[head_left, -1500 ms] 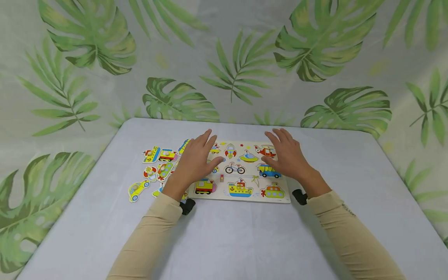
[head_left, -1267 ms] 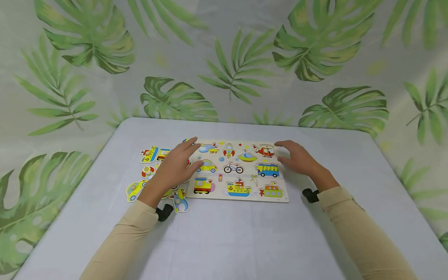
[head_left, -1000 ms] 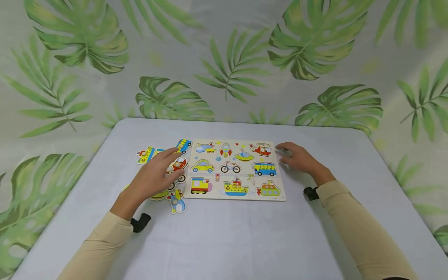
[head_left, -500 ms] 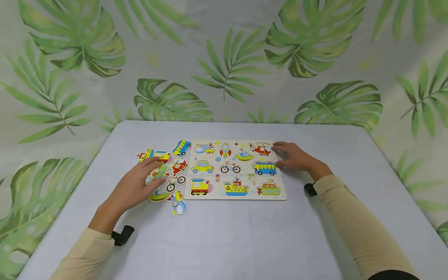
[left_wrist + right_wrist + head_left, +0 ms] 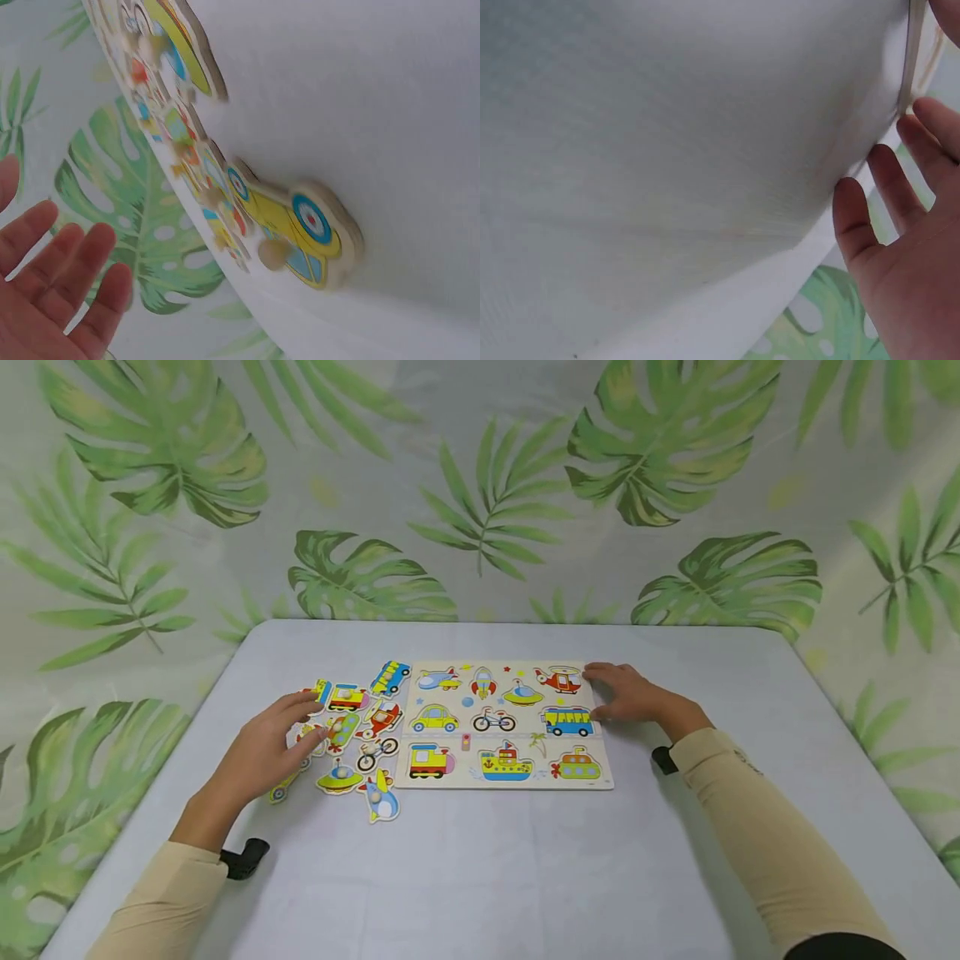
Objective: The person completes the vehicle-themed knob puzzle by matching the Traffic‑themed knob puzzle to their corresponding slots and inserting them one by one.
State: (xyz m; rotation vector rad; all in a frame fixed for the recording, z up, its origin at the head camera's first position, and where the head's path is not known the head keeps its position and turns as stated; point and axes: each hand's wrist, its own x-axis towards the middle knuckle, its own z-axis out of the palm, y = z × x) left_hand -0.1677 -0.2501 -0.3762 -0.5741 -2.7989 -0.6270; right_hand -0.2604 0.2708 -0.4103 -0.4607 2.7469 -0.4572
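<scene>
A wooden peg puzzle board point(image 5: 467, 777) with printed vehicles lies mid-table. My right hand point(image 5: 633, 700) is at its right edge; in the right wrist view the fingertips are right at the board's side. Above the left end of the loose pieces hovers my left hand point(image 5: 258, 750), palm down, fingers spread and holding nothing. It partly covers the yellow car piece point(image 5: 274, 217), whose round knob shows in the left wrist view. Around it lie the train piece point(image 5: 347, 697), submarine piece point(image 5: 342, 732) and flying saucer piece point(image 5: 340, 779).
Between that hand and the board are the bus piece point(image 5: 390, 677), helicopter piece point(image 5: 382, 718), bicycle piece point(image 5: 377, 753) and airplane piece point(image 5: 381, 799). A white cloth covers the table point(image 5: 480, 877). Behind it hangs a leaf-print backdrop point(image 5: 517, 510).
My left hand has moved left from over the board to the loose pieces, uncovering several of them. My right hand has drawn back from above the board to its right edge.
</scene>
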